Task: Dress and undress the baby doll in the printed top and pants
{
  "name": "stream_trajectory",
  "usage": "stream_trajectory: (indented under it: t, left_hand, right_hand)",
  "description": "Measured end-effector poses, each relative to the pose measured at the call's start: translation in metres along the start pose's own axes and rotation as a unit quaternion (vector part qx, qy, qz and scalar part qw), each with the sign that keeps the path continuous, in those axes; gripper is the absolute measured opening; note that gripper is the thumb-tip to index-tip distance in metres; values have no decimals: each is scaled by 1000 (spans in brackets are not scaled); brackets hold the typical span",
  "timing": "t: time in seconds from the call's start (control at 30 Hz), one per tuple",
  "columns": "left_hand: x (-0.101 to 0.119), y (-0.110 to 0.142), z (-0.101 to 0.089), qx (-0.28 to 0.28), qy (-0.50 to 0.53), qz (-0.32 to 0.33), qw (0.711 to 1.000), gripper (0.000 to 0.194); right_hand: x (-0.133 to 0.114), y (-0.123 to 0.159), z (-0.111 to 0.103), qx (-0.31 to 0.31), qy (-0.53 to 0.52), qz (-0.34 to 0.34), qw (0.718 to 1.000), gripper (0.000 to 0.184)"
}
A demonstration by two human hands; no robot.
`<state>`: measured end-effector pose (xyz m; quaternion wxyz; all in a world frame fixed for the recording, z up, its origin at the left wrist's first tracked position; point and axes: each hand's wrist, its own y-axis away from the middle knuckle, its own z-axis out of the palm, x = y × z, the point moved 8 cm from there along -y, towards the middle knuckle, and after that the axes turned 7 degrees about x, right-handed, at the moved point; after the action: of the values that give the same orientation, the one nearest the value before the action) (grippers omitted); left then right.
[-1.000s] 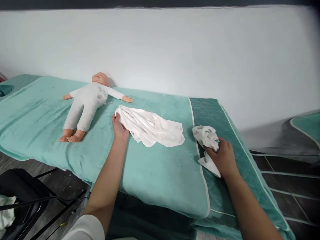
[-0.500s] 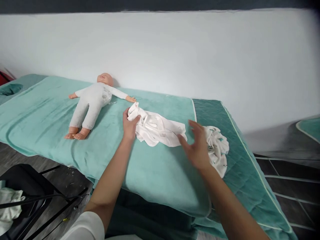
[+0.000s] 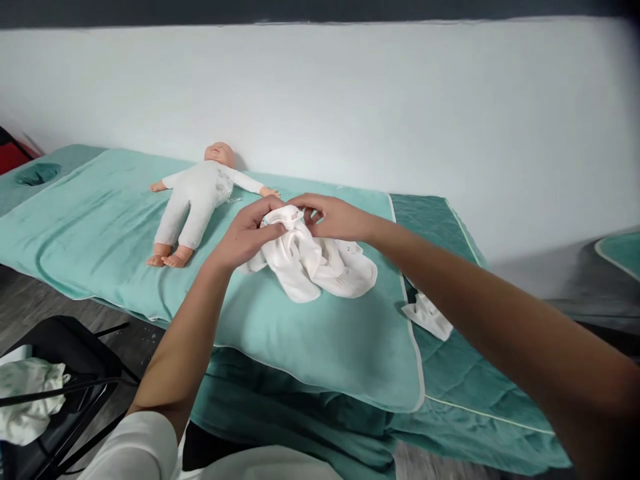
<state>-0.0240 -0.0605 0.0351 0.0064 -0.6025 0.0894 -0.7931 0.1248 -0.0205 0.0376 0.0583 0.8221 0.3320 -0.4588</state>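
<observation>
A white baby garment [image 3: 320, 263] lies bunched on the teal towel [image 3: 310, 333] in the middle of the bed. My left hand [image 3: 246, 235] grips its upper edge from the left, fingers closed on the cloth. My right hand [image 3: 331, 217] pinches the same edge from the right, close to the left hand. A baby doll [image 3: 195, 198] in a white sleepsuit lies on its back at the far left, its arm almost reaching my hands. A second white patterned cloth [image 3: 429, 315] shows partly under my right forearm.
The bed [image 3: 465, 380] stands against a white wall and has a darker quilted cover at its right end. A black chair [image 3: 60, 373] with a white cloth [image 3: 27, 400] on it stands on the floor at the lower left.
My right hand let go of the patterned cloth and moved left to the white garment. Both hands now hold the garment's upper edge, which is lifted and bunched.
</observation>
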Motion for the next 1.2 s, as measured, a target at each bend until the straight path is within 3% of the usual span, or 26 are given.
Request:
stream_trajectory:
  t: [0.1, 0.17, 0.27, 0.37, 0.5, 0.6, 0.77, 0.9, 1.03, 1.2]
  left_hand:
    - [14, 3, -3, 18, 41, -7, 999, 20]
    - [25, 6, -7, 40, 38, 20, 998, 18]
    - [43, 14, -7, 52, -8, 50, 997, 18]
    - [63, 21, -3, 61, -75, 79, 992, 18]
    - [84, 25, 3, 65, -195, 154, 966, 16]
    - [86, 26, 2, 77, -273, 196, 938, 12]
    - [79, 26, -21, 171, -276, 228, 918, 18]
    - [73, 27, -31, 201, -292, 245, 902, 13]
    - [70, 24, -30, 166, -377, 189, 891, 8]
    - [42, -11, -42, 70, -486, 36, 871, 21]
  right_hand:
    - [-38, 12, -2, -31, 26, -33, 999, 35]
    - [-48, 18, -6, -26, 46, -16, 998, 26]
    - [-51, 28, -31, 56, 117, -3, 992, 20]
    - [-52, 41, -66, 157, 205, -15, 966, 19]
    - [-48, 65, -97, 212, 303, -14, 929, 24]
    - [-44, 88, -106, 243, 344, -4, 907, 27]
    - [-35, 123, -111, 286, 410, 42, 865, 37]
    - [-34, 144, -117, 319, 382, 44, 866, 42]
    - [-34, 159, -130, 357, 328, 81, 871, 41]
    - [-6, 146, -131, 308, 331, 178, 874, 35]
